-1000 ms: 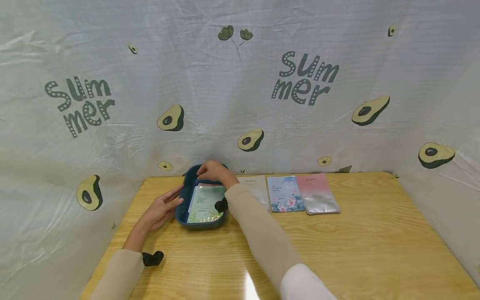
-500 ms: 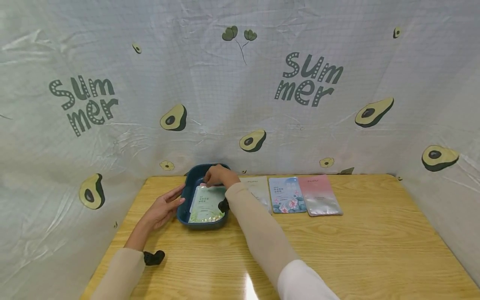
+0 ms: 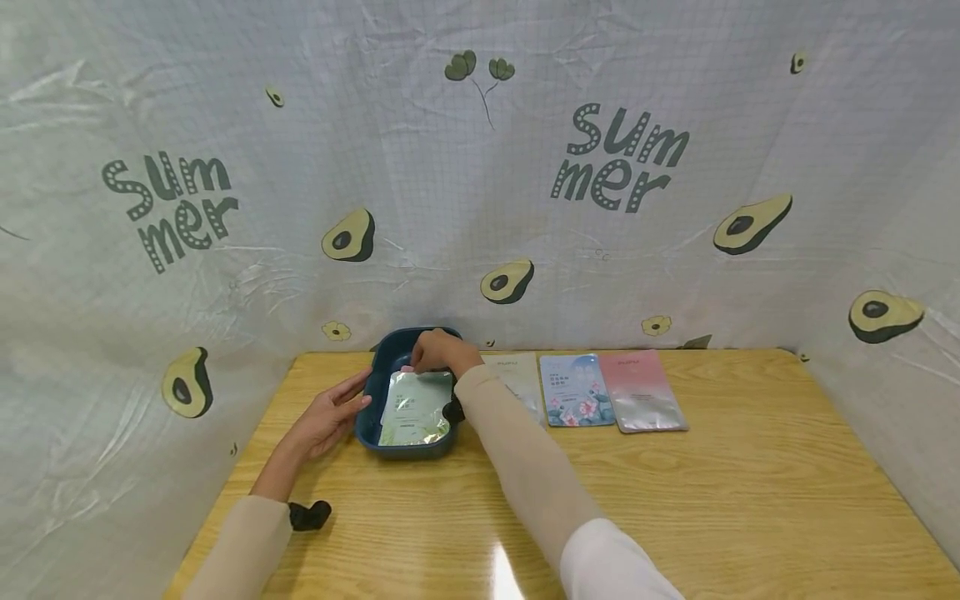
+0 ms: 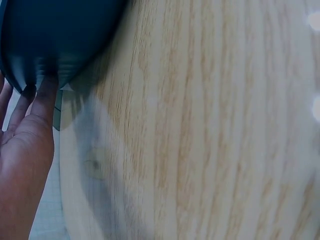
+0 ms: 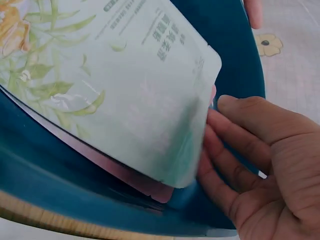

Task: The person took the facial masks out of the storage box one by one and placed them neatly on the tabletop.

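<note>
In the head view a dark blue plastic basin (image 3: 372, 387) stands at the back left of the wooden table. A pale green face mask packet (image 3: 417, 408) lies in it, over a pink packet (image 5: 107, 165) whose edges stick out below. My right hand (image 5: 270, 160) reaches into the basin, its thumb and fingertips bent close together at the packets' far edge; the fingers go behind the green packet's edge. My left hand (image 3: 326, 423) rests against the basin's left wall, fingers extended along the outside (image 4: 47, 97).
Right of the basin, a cream packet (image 3: 517, 379), a blue floral packet (image 3: 576, 390) and a pink and silver packet (image 3: 643, 390) lie in a row on the table (image 3: 675, 508). A white printed curtain (image 3: 420, 167) hangs behind.
My right hand has moved down and slightly toward me, from above the basin's far part to the packets' far edge. The left hand has stayed at the basin wall.
</note>
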### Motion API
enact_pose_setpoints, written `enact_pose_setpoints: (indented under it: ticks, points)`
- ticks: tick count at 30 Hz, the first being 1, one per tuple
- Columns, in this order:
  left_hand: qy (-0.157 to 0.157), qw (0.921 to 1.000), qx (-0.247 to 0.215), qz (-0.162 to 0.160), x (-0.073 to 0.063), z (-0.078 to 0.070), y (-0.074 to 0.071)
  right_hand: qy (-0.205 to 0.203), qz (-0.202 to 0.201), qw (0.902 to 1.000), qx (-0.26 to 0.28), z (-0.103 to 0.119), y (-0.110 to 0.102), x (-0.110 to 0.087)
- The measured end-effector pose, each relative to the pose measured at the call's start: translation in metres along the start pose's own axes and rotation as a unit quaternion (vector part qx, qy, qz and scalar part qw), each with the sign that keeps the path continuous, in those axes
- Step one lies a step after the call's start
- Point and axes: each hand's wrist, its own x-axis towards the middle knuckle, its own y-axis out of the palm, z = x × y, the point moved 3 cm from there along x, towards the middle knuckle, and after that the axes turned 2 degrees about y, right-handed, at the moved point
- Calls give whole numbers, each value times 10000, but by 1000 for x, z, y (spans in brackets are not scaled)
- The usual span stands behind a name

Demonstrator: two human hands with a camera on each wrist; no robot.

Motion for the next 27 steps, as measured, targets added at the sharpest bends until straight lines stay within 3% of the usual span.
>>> enact_pose_setpoints:
  ticks: [9,15,19,27]
  points:
    - [55,9999,127,-25,0,0,2,-518,-96,9983,230,-5,-9,-2]
    - [190,9997,-55,125,0,-1,2,-982,330,9934,497,-6,-20,-3]
    - [241,9993,-136,246,-1,-1,2,-1155,601,9873,915,-6,-26,-8]
    - [231,9993,-224,189,2,1,1,-1007,904,9679,2117,-13,-27,-26]
